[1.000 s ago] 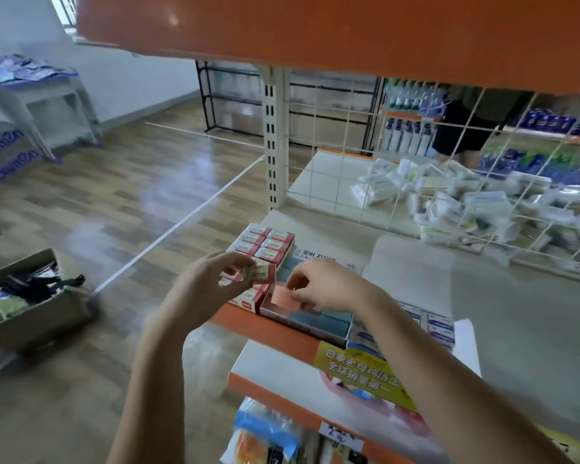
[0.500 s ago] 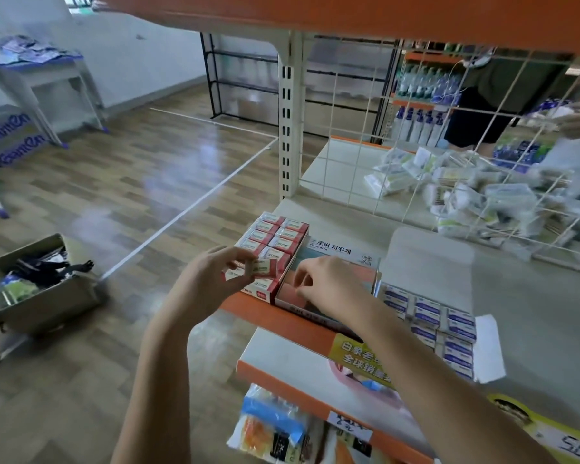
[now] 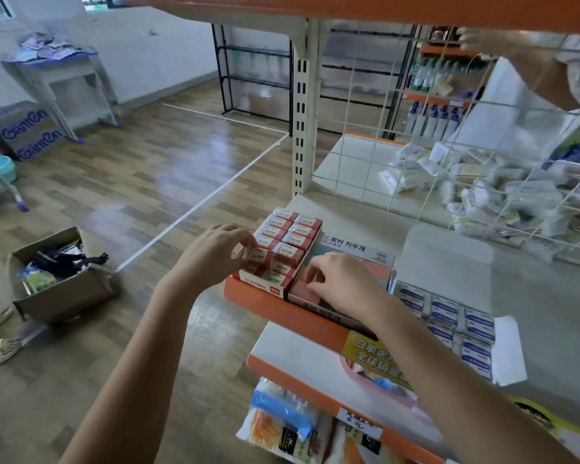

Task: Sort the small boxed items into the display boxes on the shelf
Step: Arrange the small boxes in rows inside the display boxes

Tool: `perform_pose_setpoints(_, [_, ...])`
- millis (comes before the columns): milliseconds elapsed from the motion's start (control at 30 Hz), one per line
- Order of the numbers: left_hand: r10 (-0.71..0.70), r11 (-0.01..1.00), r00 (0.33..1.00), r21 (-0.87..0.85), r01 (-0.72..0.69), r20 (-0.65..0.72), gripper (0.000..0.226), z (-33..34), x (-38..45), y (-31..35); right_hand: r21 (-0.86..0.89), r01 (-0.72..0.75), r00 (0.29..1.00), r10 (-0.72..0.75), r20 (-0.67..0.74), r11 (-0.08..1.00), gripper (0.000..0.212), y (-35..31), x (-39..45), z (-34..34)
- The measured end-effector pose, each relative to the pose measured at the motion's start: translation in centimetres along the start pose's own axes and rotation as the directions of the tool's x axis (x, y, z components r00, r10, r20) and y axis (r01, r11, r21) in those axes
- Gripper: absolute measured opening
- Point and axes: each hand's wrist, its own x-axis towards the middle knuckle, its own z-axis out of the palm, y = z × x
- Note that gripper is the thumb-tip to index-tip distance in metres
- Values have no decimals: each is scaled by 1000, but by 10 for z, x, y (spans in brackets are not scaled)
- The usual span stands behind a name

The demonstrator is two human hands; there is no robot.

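Observation:
A red display box (image 3: 271,287) stands at the left end of the shelf (image 3: 533,296), filled with rows of small red-and-white boxed items (image 3: 295,234). My left hand (image 3: 215,254) pinches one small red-and-white box (image 3: 260,254) over the front part of that display box. Beside it on the right is a pink display box (image 3: 359,249) with Korean lettering on its lid. My right hand (image 3: 344,279) reaches into it with curled fingers; what it holds is hidden. Further right lies a white display box (image 3: 449,252) of blue-and-white small boxes (image 3: 444,309).
A wire grid panel (image 3: 449,145) backs the shelf, with packets piled behind it and another person's arm (image 3: 529,65) at the top right. A cardboard carton (image 3: 61,293) of mixed goods sits on the wooden floor to the left. Bagged goods (image 3: 282,420) hang under the lower shelf.
My left hand has brought the small red-and-white box further right over the red display box. My right hand stays in the pink box. The view has tilted and the shelf looks closer.

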Motion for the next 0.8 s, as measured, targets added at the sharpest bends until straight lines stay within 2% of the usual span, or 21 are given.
perform_pose_setpoints(233, [-38,988,998,154,30,50,28,-9,7,2,-5,9,1000,-9,-16,1000,13,-3,4,0])
perform_pose_setpoints(433, [-53,987,995,159,39,87,33,-21,7,10,19,22,999,-21,-29,1000,12,0,3,-10])
perform_pose_setpoints(533, [64,984,997,163,-69,40,30,-27,22,38,-34,-6,996,3,-87,999,20,13,-4,-31])
perform_pose_setpoints(600, [180,970,982,154,-187,58,27,-24,41,71,-98,-57,991,45,-122,994,25,32,-11,-47])
perform_pose_setpoints(700, [335,911,928,196,-364,166,29,-4,79,132,-198,-159,980,130,-154,967,29,71,-29,-74])
perform_pose_setpoints(800, [439,797,854,318,-513,278,36,25,108,207,-259,-322,943,284,-174,911,35,118,-63,-102])
